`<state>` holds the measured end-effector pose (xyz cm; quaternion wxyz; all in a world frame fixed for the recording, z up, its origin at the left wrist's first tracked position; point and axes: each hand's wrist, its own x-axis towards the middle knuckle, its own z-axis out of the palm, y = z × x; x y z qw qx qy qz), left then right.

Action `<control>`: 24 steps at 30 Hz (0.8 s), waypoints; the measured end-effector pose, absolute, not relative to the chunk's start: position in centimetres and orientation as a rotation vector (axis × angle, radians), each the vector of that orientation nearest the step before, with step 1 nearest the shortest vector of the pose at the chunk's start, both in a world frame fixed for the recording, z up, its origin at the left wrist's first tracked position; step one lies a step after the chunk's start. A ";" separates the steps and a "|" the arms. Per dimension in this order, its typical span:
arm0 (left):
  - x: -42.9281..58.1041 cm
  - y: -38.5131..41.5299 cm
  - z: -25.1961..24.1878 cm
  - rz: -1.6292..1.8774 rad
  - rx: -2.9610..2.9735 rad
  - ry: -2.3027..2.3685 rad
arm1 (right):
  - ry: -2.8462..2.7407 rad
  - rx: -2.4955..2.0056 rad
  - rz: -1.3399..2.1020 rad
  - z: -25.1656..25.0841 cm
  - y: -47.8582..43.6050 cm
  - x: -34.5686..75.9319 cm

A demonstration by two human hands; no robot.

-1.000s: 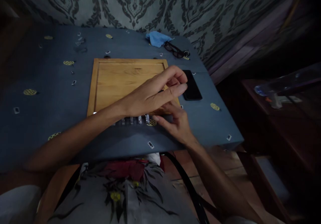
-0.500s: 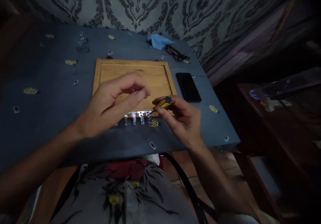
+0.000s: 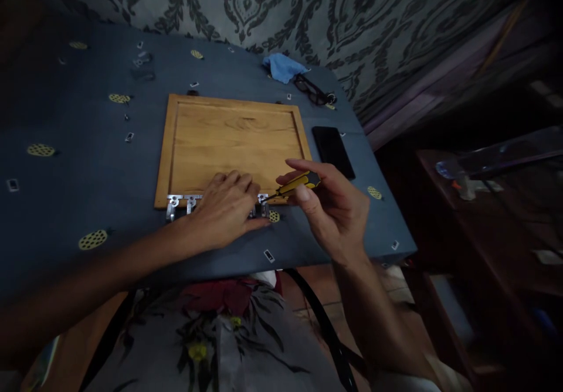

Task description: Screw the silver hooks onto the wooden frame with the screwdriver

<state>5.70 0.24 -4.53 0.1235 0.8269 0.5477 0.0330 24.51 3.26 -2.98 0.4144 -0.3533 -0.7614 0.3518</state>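
Note:
A wooden board with a raised rim lies on the table. Along its near edge runs a metal hook rail with several hooks hanging over the side. My left hand is closed over the middle of the rail, fingers on the board and thumb along the front; it hides part of the hooks. My right hand pinches a small yellow-and-black screwdriver between thumb and fingers. The screwdriver points left and down, its tip at the rail's right end; whether it sits in a screw cannot be made out.
A black phone lies right of the board. Behind it are dark glasses and a blue cloth. A metal part rests at the far left, and a small screw-like piece lies left of the board. The patterned tablecloth covers the table.
My left hand has come down from above the board onto the hook rail. My right hand has shifted slightly right, still holding the screwdriver with its tip near the rail's right end.

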 end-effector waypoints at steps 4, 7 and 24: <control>6.0 0.3 -4.8 0.101 2.397 1.637 | -1.979 -0.845 0.785 -2.5 3.8 24.6; 6.2 0.2 -5.1 0.141 2.395 1.638 | -2.018 -0.753 0.705 -2.1 4.5 24.3; 6.3 0.2 -5.1 0.128 2.372 1.640 | -1.584 -0.251 1.638 -1.4 6.7 21.3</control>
